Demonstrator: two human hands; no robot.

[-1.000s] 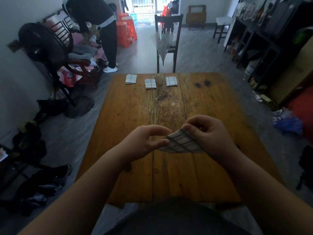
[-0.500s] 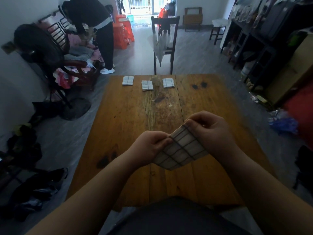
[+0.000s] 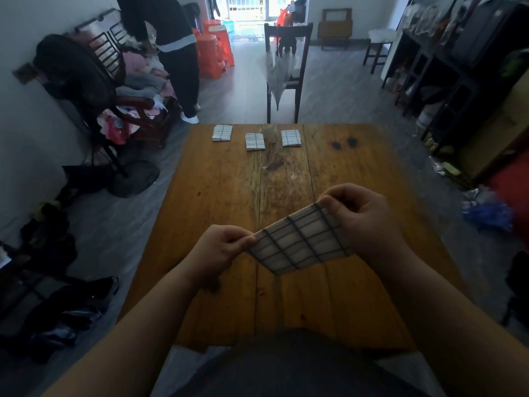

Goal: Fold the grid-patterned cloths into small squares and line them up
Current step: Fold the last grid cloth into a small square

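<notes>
Left hand (image 3: pixel 217 250) and right hand (image 3: pixel 357 216) pinch opposite ends of soft grid-patterned cloth (image 3: pixel 300 242), stretched above worn wooden table (image 3: pixel 223 196); three folded squares (image 3: pixel 254 141) at far edge.

Bare table (image 3: pixel 223 202) lies between hands and three folded cloths (image 3: pixel 254 141).

- The single view rides on the person's head, above the near end of the wooden table (image 3: pixel 223 196), and faces forward and down.
- Nearest the lens are the forearms, which enter from the bottom corners. The left hand (image 3: pixel 217 247) and right hand (image 3: pixel 363 222) sit mid-frame with the grid cloth (image 3: pixel 300 242) between them.
- The table runs away from the camera, and the folded cloths (image 3: pixel 254 141) at its far end look small.
- The wide angle also takes in the chair (image 3: pixel 286 35) and the room's floor on both sides.
</notes>
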